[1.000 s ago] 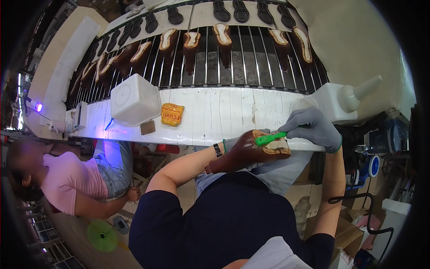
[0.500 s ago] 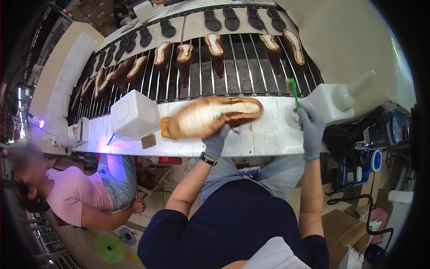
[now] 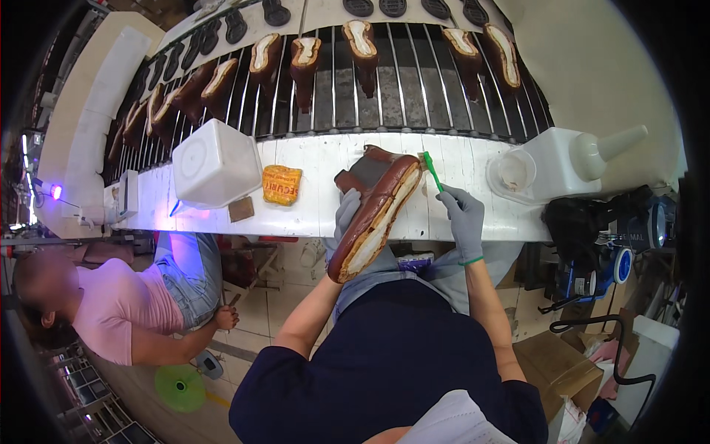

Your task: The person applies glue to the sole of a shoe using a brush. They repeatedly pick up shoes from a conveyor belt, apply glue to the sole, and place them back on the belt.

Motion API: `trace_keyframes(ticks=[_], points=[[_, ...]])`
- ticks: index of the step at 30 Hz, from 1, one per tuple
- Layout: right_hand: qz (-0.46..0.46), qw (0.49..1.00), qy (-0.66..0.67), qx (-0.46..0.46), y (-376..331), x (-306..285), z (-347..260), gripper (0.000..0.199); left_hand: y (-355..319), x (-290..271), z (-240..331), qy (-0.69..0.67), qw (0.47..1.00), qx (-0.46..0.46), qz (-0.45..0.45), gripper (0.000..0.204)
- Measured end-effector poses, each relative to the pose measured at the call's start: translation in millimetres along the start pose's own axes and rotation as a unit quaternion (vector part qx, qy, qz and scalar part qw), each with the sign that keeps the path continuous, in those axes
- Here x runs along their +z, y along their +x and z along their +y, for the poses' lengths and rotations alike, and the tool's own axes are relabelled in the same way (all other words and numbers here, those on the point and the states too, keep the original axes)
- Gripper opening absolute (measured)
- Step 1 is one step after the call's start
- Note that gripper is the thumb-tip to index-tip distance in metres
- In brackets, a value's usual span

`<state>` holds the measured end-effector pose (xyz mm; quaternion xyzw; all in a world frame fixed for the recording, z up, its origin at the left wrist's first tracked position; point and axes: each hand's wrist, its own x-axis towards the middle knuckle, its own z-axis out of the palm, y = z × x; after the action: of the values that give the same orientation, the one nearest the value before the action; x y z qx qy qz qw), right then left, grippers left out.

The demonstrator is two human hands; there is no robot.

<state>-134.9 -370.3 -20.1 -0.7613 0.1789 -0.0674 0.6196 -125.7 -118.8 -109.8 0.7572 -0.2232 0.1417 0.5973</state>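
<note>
My left hand [image 3: 346, 211], in a grey glove, is closed round the side of a brown leather boot [image 3: 360, 194]. The boot is tilted, with its shaft opening away from me and its pale, rough-edged underside facing right. In my right hand [image 3: 464, 222], also gloved in grey, is a small green brush [image 3: 433, 173], held near its end between thumb and fingers. The brush's bristles are at the far end of the underside's edge and appear to touch it. A round, shallow cup [image 3: 515, 169] with pale contents stands to the right of my right hand.
Several brown boots [image 3: 360, 48] lie soles-up on a rack of metal rods [image 3: 403, 89], with dark outsoles [image 3: 236, 26] beyond. On the white bench are a yellow packet [image 3: 282, 185], a white container [image 3: 214, 166] and a spouted white bottle [image 3: 569, 159]. A seated person [image 3: 111, 311] is at left.
My left hand has turned the boot from lying sideways to a steep tilt nearer me, uncovering the yellow packet. My right hand has brought the brush left from the cup to the boot.
</note>
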Motion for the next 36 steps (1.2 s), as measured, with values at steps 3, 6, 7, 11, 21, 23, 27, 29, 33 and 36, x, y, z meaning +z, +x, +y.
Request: trace_keyframes(ticks=[3, 6, 7, 11, 21, 23, 27, 29, 33, 36], points=[[-0.026, 0.999, 0.020, 0.012, -5, 0, -17, 0.023, 5, 0, 8, 0.039, 0.998, 0.046, 0.021, 0.065], [-0.093, 0.995, -0.010, 0.040, -10, -4, -25, 0.022, 10, 1, 15, 0.064, 0.994, 0.079, 0.034, 0.069], [-0.120, 0.992, -0.002, 0.043, -14, -5, -27, 0.021, 11, 1, 15, 0.070, 0.993, 0.089, 0.039, 0.070], [-0.184, 0.981, 0.018, 0.063, -28, -8, -38, 0.021, 15, 0, 22, 0.091, 0.988, 0.118, 0.049, 0.076], [-0.149, 0.988, -0.028, -0.036, -58, 9, -44, 0.019, 6, 5, 19, 0.021, 0.996, 0.066, 0.052, 0.084], [-0.178, 0.972, -0.064, -0.139, -70, 9, -60, 0.018, 6, 5, 20, 0.052, 0.993, 0.083, 0.060, 0.079], [-0.262, 0.931, -0.123, -0.223, -85, 8, -96, 0.019, 19, 7, 31, 0.105, 0.984, 0.122, 0.072, 0.070], [-0.315, 0.910, -0.114, -0.242, -82, 3, -96, 0.022, 22, 9, 34, 0.061, 0.991, 0.083, 0.081, 0.071], [-0.236, 0.970, 0.043, -0.025, -67, -24, -101, 0.024, 61, -11, 56, 0.212, 0.967, 0.143, -0.016, 0.071], [-0.120, 0.990, 0.051, -0.051, -42, -54, -107, 0.021, 94, -15, 79, -0.253, 0.937, -0.196, -0.140, 0.066]])
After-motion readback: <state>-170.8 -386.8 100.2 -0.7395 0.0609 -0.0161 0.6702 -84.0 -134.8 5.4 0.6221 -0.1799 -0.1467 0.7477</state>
